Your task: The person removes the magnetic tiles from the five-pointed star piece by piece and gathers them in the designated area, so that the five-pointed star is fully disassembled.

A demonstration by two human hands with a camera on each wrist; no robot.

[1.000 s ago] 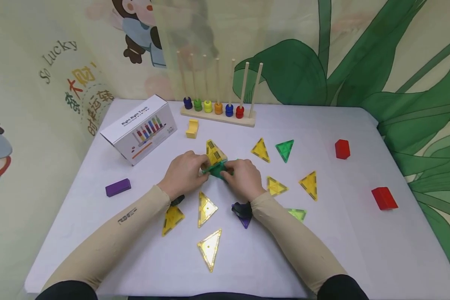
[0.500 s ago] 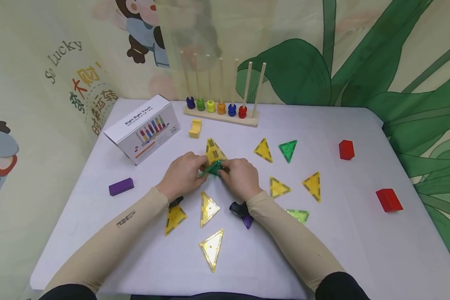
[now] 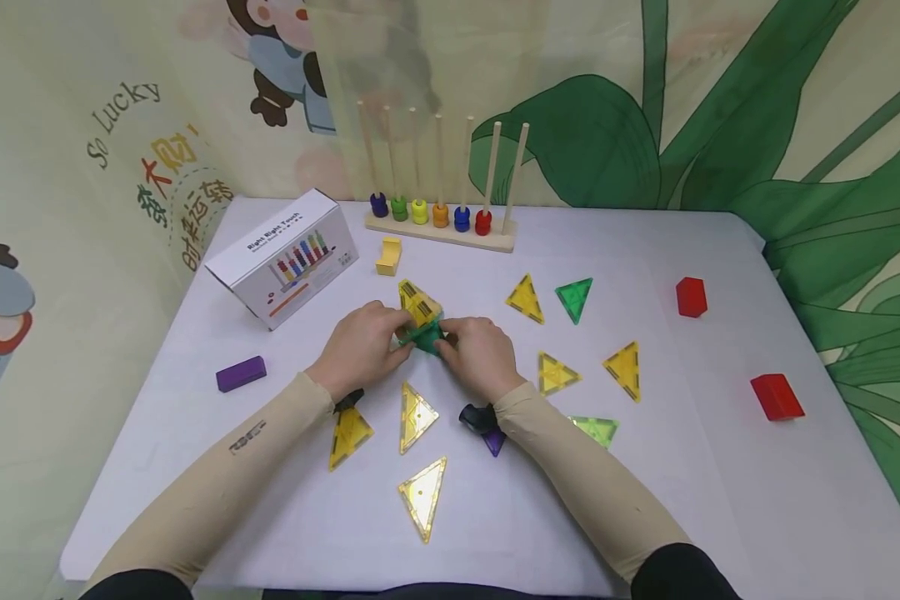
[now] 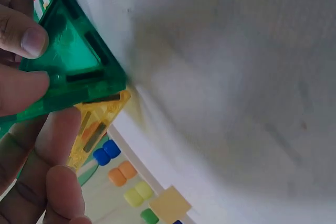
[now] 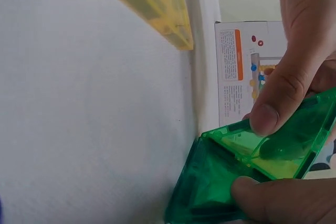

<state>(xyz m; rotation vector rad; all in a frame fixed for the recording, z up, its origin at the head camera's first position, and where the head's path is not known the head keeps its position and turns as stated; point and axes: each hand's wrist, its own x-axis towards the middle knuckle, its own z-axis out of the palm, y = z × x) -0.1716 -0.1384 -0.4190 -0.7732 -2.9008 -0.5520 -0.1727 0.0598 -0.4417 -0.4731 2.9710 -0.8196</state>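
Note:
In the head view, my left hand [image 3: 363, 346] and right hand [image 3: 482, 354] meet over two green triangular magnetic tiles [image 3: 426, 337]. These tiles sit edge to edge at an angle, as the right wrist view shows. My left thumb [image 5: 268, 116] presses one green tile [image 5: 294, 135], and my right thumb [image 5: 249, 192] lies on the other green tile [image 5: 207, 182]. Left fingers [image 4: 58, 187] curl beneath the green tile [image 4: 71, 51] in the left wrist view. Just beyond the hands, yellow triangular tiles [image 3: 418, 303] lean together, their near edge overlapped by the green.
Several loose yellow tiles [image 3: 525, 298], a green tile [image 3: 574, 298] and a light green tile [image 3: 596, 430] lie around. Red blocks [image 3: 692, 297] are at right, a purple block [image 3: 241, 373] at left. A box [image 3: 285, 258] and bead rack [image 3: 442, 229] stand at the back.
The leaning yellow tiles have shifted a little left at their top. The two green tiles have changed angle slightly between the fingers. Both hands stay in nearly the same place.

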